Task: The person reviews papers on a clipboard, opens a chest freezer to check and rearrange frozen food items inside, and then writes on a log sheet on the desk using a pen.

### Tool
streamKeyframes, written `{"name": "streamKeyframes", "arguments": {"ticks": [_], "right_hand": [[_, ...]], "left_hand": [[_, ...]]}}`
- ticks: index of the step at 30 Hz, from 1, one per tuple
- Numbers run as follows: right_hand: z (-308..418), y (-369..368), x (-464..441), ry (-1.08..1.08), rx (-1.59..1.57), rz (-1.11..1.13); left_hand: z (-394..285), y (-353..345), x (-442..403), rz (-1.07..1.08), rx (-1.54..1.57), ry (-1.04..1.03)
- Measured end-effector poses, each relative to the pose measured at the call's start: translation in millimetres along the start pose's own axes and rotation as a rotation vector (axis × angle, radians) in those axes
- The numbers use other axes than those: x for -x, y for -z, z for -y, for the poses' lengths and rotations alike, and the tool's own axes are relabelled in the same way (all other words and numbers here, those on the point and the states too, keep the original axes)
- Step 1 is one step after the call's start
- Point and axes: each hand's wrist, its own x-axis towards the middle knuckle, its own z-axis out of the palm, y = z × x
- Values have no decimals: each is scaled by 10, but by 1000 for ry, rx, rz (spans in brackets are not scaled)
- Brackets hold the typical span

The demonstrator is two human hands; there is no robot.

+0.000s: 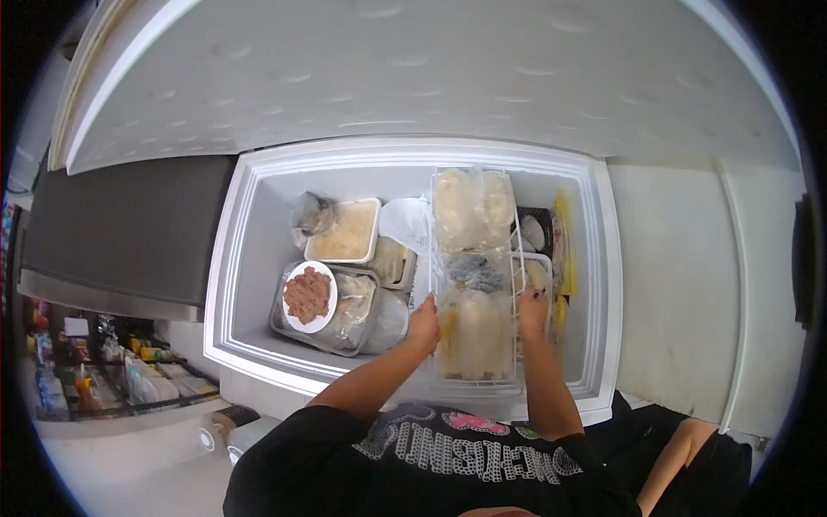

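Note:
A white wire basket (433, 379) hangs across the open chest freezer, right of its middle. My left hand (424, 325) is closed on the basket's left side, and my right hand (532, 312) is closed on its right side. Between my hands lie plastic bags of pale food (474, 332), a dark grey bag (475, 272) and, farther back, another bag of pale food (474, 207). Beneath the basket's right side, a white container (536, 271) shows in part.
The freezer's rim (258, 362) surrounds everything, with its raised lid (413, 86) behind. At left inside are a plate of minced meat (308, 297), a tray (349, 349) and a tub (345, 231). Another person's arm (676, 465) shows at lower right. Shelves of goods (129, 375) stand at far left.

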Motion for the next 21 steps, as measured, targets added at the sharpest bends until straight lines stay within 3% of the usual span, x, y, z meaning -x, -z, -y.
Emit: {"name": "streamKeyframes", "arguments": {"ticks": [2, 8, 11, 14, 17, 19, 21], "right_hand": [[103, -256, 92, -92, -68, 34], [187, -908, 481, -35, -306, 78], [356, -1063, 706, 47, -205, -70], [539, -996, 795, -15, -94, 134], [209, -1246, 726, 86, -302, 228], [428, -1058, 808, 12, -123, 390], [196, -1271, 734, 114, -86, 305]], "left_hand": [[-101, 199, -113, -30, -32, -51], [-354, 805, -450, -33, -93, -135], [-418, 1038, -600, -19, -65, -138], [-473, 1104, -703, -32, -20, -125], [-509, 1190, -756, -69, 10, -170], [-412, 1267, -870, -35, -43, -172], [-456, 1372, -983, 23, -67, -116]]}}
